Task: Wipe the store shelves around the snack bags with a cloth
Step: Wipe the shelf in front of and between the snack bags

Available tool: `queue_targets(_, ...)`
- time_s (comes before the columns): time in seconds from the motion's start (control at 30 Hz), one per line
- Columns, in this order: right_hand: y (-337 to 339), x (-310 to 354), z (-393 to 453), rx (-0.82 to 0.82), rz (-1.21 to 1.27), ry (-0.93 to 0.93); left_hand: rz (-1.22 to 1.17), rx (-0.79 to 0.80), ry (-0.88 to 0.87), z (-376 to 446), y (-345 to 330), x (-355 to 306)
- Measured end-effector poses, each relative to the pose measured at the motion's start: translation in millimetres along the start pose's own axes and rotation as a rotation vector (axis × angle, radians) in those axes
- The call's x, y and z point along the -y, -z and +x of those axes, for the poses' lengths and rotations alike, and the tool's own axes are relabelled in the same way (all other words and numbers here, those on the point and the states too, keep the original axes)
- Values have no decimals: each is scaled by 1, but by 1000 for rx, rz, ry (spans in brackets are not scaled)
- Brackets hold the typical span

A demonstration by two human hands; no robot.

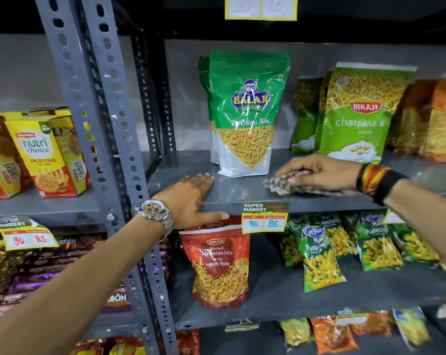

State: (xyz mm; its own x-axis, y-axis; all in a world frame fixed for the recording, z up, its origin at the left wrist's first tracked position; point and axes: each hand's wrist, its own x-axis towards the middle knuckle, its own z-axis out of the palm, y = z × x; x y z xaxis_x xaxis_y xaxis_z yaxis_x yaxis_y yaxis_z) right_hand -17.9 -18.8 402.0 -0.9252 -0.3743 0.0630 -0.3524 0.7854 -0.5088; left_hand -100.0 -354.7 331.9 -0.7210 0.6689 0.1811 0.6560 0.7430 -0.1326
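A grey metal shelf (232, 193) runs across the middle of the head view. A green Balaji snack bag (245, 111) stands upright on it, with green Bikaji bags (355, 116) to its right. My right hand (321, 172) presses a patterned brown-and-white cloth (280, 187) flat on the shelf, in front of the gap between those bags. My left hand (191, 198) rests flat on the shelf's front edge, left of the Balaji bag, with the thumb hooked under the lip. It holds nothing.
Grey perforated uprights (99, 124) stand left of the shelf. Yellow biscuit boxes (40, 155) fill the left bay. Below hang a price tag (264, 219), a red Bikaji mix bag (218, 262) and green puff-corn bags (321, 260). Orange bags (439, 121) sit far right.
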Motion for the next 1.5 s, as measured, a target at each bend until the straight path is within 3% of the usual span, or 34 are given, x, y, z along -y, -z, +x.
queue_targets(0.07, 3, -14, 11, -181, -13, -79, 2, 4, 8, -2, 3, -3)
queue_targets(0.17, -15, -19, 21, -247, -90, -122, 28, -3, 24, -6, 7, -8)
queue_targets(0.23, -23, -20, 10, -205, -117, -11, 41, -54, 12, -9, 8, -17)
queue_targets(0.3, -17, -22, -11, -62, -120, 110, 35, -105, -17, -8, 8, -32)
queue_targets(0.4, 12, -32, -34, 40, -98, 124, 25, -149, -89, 5, 14, -60)
queue_targets(0.63, 46, -72, 16, -428, 110, -36, 1, -107, -239, 61, 18, -112)
queue_targets(0.87, 36, -99, 115, -570, 271, -104, -72, -24, -261, 75, 2, -105)
queue_targets(1.03, 43, -121, 174, -559, 284, -178, -75, -36, -276, 77, 1, -103)
queue_targets(1.27, 51, -138, 229, -362, -12, -194, -68, -14, -278, 76, 0, -102)
queue_targets(1.5, 46, -147, 232, -197, 41, -172, -65, -20, -269, 75, -1, -103)
